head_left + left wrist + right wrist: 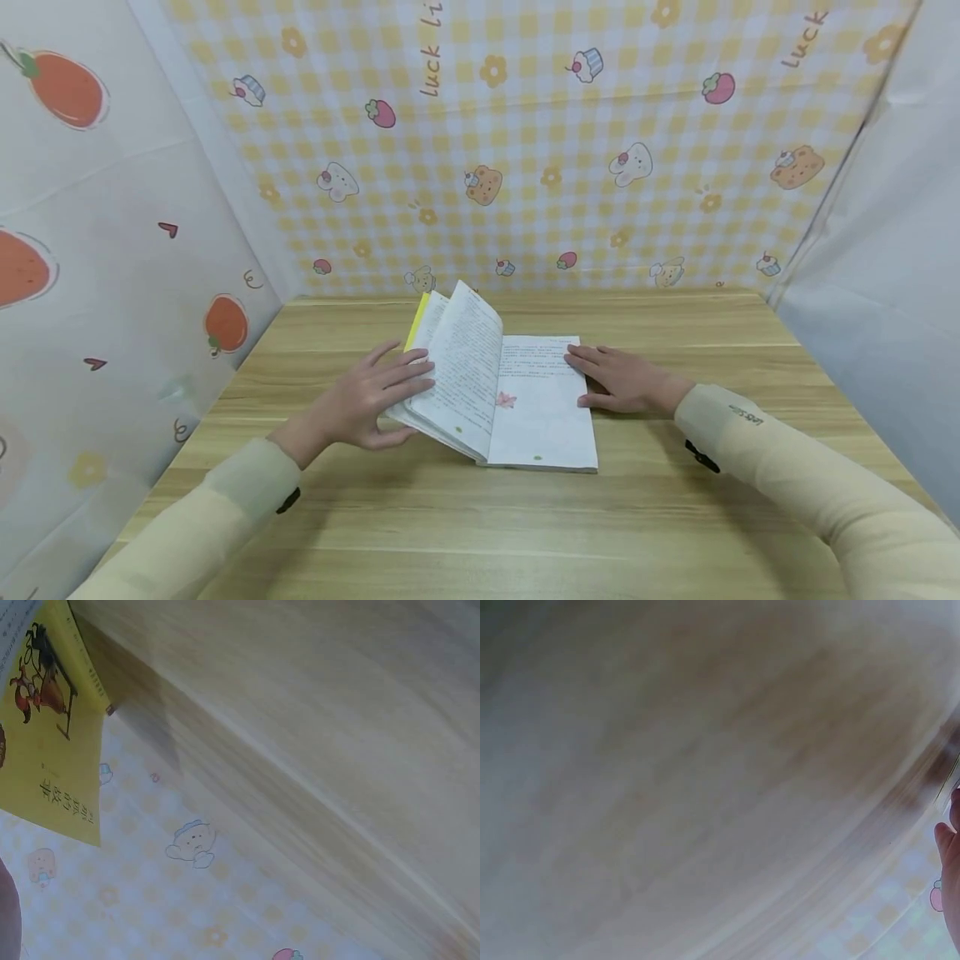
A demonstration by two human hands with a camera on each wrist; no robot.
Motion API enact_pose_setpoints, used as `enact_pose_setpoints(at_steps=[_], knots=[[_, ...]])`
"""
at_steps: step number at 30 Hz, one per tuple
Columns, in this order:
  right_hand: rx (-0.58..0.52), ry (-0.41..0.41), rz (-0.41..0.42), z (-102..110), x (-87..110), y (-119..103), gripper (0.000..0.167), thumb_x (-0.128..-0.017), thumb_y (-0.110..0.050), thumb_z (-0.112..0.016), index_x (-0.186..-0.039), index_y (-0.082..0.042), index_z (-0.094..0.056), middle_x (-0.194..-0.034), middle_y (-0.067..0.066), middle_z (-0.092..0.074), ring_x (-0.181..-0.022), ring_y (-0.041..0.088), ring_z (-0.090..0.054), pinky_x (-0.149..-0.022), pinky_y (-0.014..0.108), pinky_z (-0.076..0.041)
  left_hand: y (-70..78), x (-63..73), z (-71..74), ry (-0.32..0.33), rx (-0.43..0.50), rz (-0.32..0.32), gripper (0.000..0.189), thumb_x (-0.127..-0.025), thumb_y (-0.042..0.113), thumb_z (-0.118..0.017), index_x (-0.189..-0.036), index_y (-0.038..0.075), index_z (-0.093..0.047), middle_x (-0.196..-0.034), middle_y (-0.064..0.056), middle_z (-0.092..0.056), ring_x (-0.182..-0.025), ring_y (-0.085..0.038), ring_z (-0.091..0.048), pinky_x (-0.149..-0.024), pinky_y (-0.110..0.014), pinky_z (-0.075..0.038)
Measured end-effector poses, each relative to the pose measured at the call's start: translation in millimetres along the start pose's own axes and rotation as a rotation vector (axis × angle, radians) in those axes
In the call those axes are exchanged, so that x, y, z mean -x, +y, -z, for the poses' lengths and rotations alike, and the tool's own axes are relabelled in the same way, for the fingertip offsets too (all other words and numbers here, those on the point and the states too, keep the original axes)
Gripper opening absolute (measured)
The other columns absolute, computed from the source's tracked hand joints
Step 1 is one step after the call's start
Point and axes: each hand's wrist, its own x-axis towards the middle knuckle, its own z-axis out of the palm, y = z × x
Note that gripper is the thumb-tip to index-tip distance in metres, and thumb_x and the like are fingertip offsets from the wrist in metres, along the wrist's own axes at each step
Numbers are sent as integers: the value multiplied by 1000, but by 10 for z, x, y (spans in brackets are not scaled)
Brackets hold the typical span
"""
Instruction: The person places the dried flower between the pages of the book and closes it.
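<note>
An open book [543,425] lies on the table, its right-hand page flat with a small pink flower picture and lines of print. The left part is raised at a slant, and one printed page [461,358] stands higher than the rest. My left hand [367,402] grips this raised part at its outer edge, fingers over the pages and thumb below. In the left wrist view the yellow cover [71,769] shows a drawing and printed characters. My right hand [622,382] rests with fingers spread on the right page's outer edge; fingertips [945,840] show at that view's border.
The wood-grain table [540,533] extends around the book. A yellow checked cloth [525,150] with cartoon prints hangs behind it. White sheets with fruit prints [225,323] stand at the left, and a plain white sheet [885,275] at the right.
</note>
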Motion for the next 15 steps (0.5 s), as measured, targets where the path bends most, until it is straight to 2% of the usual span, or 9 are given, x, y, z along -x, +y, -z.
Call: enact_pose_setpoints(at_steps=[5, 10, 15], knots=[[9, -16, -6, -35, -8, 24, 85, -95, -67, -38, -155, -9, -22, -160, 10, -21, -143, 30, -25, -115, 49, -22, -55, -110, -39, 83, -2, -51, 54, -83, 50, -70, -104, 0, -69, -117, -19, -66, -115, -39, -58, -101, -58, -40], [4, -12, -7, -55, -10, 44, 86, -94, -68, -36, -155, -10, -22, -160, 9, -21, -143, 30, -26, -115, 49, -22, -95, -234, -100, 107, 7, -57, 61, -84, 58, -66, -107, 2, -67, -127, -24, -59, -121, -42, -53, -103, -58, -37], [17, -7, -8, -53, -12, 50, 86, -94, -69, -35, -156, -10, -21, -160, 9, -21, -143, 29, -26, -115, 48, -22, -109, -364, -187, 118, 80, -53, 63, -83, 60, -67, -107, 2, -66, -134, -28, -51, -126, -44, -46, -105, -59, -35]])
